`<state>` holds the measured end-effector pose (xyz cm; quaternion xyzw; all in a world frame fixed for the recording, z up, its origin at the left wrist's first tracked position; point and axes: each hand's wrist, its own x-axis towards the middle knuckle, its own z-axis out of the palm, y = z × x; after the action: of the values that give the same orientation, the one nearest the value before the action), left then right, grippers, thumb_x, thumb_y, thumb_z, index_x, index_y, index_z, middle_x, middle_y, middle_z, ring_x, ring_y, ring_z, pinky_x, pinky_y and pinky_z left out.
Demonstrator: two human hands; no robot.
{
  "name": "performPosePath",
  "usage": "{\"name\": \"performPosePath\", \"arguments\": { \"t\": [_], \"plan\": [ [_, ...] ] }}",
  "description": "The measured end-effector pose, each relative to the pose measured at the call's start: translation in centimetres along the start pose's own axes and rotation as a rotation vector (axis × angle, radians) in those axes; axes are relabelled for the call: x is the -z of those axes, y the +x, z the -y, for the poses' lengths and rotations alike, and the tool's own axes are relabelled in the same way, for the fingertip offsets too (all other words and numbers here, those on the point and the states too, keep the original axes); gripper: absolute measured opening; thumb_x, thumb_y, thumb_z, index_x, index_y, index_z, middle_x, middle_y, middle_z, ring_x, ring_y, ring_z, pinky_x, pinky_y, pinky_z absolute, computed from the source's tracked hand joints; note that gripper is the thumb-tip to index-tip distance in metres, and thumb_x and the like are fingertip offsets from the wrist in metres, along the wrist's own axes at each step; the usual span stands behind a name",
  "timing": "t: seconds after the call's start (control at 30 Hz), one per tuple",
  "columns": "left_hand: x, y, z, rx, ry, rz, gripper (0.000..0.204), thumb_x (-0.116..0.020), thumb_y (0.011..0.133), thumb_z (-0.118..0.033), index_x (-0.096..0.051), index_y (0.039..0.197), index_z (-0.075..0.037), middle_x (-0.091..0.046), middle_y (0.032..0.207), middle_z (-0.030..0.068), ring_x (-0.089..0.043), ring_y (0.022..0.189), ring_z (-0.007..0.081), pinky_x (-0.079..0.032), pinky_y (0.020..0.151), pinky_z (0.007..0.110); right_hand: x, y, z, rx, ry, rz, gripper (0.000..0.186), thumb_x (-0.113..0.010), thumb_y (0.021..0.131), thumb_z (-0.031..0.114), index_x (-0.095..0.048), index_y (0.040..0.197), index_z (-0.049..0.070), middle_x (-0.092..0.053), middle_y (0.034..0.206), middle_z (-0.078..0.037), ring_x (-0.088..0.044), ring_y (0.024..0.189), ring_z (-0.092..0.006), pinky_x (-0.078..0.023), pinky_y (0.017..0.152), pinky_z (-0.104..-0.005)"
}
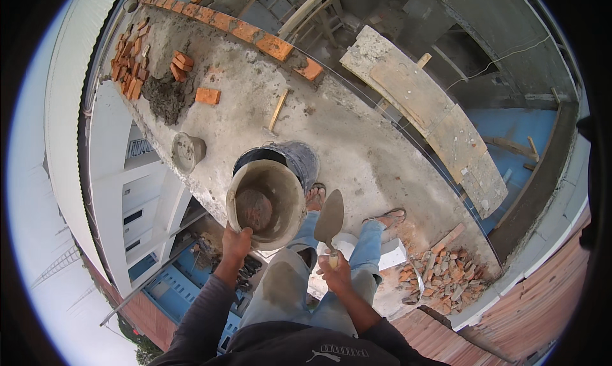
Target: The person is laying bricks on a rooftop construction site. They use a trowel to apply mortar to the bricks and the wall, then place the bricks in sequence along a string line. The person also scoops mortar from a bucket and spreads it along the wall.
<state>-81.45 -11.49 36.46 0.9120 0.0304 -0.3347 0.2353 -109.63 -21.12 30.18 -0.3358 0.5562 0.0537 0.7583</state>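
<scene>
My left hand (236, 243) grips the rim of a grey mortar bucket (266, 203), tilted toward me so its inside shows, with a little mortar at the bottom. My right hand (336, 273) holds a pointed trowel (329, 220) by its handle, blade up, just right of the bucket. A dark bucket (299, 158) stands on the concrete slab (344, 143) behind the grey one. My feet in sandals stand on the slab beside it.
A row of orange bricks (245, 29) lines the slab's far edge. A mortar heap (167, 98), loose bricks (129, 66) and a small pail (187, 152) sit at left. Wooden planks (427, 111) lie at right, brick rubble (440, 273) near my feet. The slab edge drops off at left.
</scene>
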Motion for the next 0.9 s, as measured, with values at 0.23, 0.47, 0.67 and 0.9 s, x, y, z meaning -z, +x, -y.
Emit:
{"name": "performPosePath", "arguments": {
  "t": [0.23, 0.47, 0.67, 0.9],
  "plan": [
    [-6.9, 20.2, 3.5, 0.057, 0.577, 0.128, 0.067, -0.063, 0.086, -0.026, -0.049, 0.142, 0.006, -0.065, 0.121, 0.0347, -0.062, 0.121, 0.0464, -0.051, 0.104, 0.047, 3.1, -5.3, -4.1, -0.245, -0.116, -0.299, 0.032, -0.067, 0.096, 0.016, -0.051, 0.121, 0.005, -0.069, 0.090, -0.008, -0.065, 0.058, -0.0124, -0.050, 0.050, -0.0245],
    [-17.7, 27.1, 7.1, 0.120, 0.599, -0.040, 0.063, -0.060, 0.092, -0.021, -0.041, 0.141, 0.013, -0.049, 0.144, 0.0342, -0.057, 0.131, 0.0432, -0.046, 0.110, 0.044, 4.0, -10.1, -7.0, -0.388, -0.220, -0.496, 0.031, -0.066, 0.094, 0.014, -0.051, 0.119, 0.002, -0.068, 0.089, -0.011, -0.064, 0.057, -0.0140, -0.052, 0.051, -0.0270],
    [-20.9, 29.1, 7.8, 0.212, 0.438, -0.020, 0.063, -0.059, 0.092, -0.017, -0.037, 0.144, 0.011, -0.025, 0.155, 0.0405, -0.062, 0.122, 0.0448, -0.052, 0.104, 0.045, 2.8, -9.8, -11.5, -0.375, -0.558, -0.515, 0.039, -0.075, 0.086, 0.025, -0.060, 0.112, -0.001, -0.069, 0.086, -0.016, -0.069, 0.068, -0.0254, -0.055, 0.064, -0.0429],
    [-17.8, 30.8, 9.8, 0.002, 0.574, 0.204, 0.062, -0.062, 0.086, -0.021, -0.048, 0.139, 0.009, -0.060, 0.129, 0.0341, -0.067, 0.115, 0.0445, -0.054, 0.100, 0.046, 1.9, -8.9, -12.0, -0.303, -0.813, -0.412, 0.041, -0.071, 0.085, 0.033, -0.059, 0.104, -0.002, -0.069, 0.087, -0.027, -0.067, 0.084, -0.0476, -0.053, 0.077, -0.0530]
  ]
}}
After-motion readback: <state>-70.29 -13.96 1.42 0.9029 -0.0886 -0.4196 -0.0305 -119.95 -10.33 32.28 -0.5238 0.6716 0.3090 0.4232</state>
